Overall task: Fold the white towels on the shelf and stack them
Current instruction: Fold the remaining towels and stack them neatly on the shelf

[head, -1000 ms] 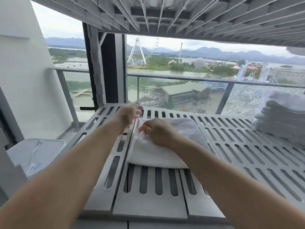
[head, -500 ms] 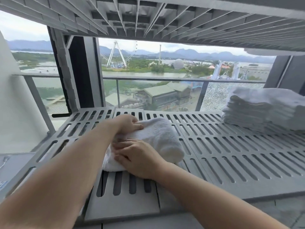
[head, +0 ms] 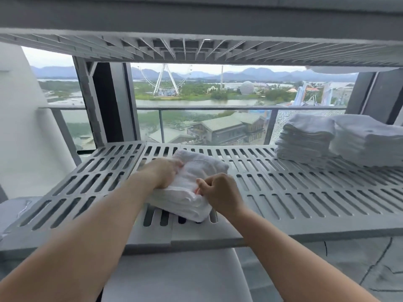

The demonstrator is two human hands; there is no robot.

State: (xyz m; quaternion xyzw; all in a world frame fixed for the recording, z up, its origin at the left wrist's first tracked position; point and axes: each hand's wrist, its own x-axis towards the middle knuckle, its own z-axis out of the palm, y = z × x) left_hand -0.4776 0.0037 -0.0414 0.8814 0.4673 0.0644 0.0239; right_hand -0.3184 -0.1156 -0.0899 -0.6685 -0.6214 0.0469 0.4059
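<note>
Your left hand (head: pixel 164 174) and right hand (head: pixel 219 194) both curl around the folded white towel (head: pixel 204 168) at centre frame on the slatted shelf (head: pixel 305 192). Its folding looks nearly done; it is not yet on the towel stacks (head: pixel 305 140) at right.

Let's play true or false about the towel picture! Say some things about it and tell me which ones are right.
1. The left hand and the right hand both hold the white towel. True.
2. The stacks of folded towels sit at the left end of the shelf. False: they sit at its right end.
3. The shelf has long slots through it. True.
4. The white towel lies on top of the stacks. False: it lies on the shelf, apart from them.
5. A Ferris wheel shows outside, beyond the shelf. True.
</note>
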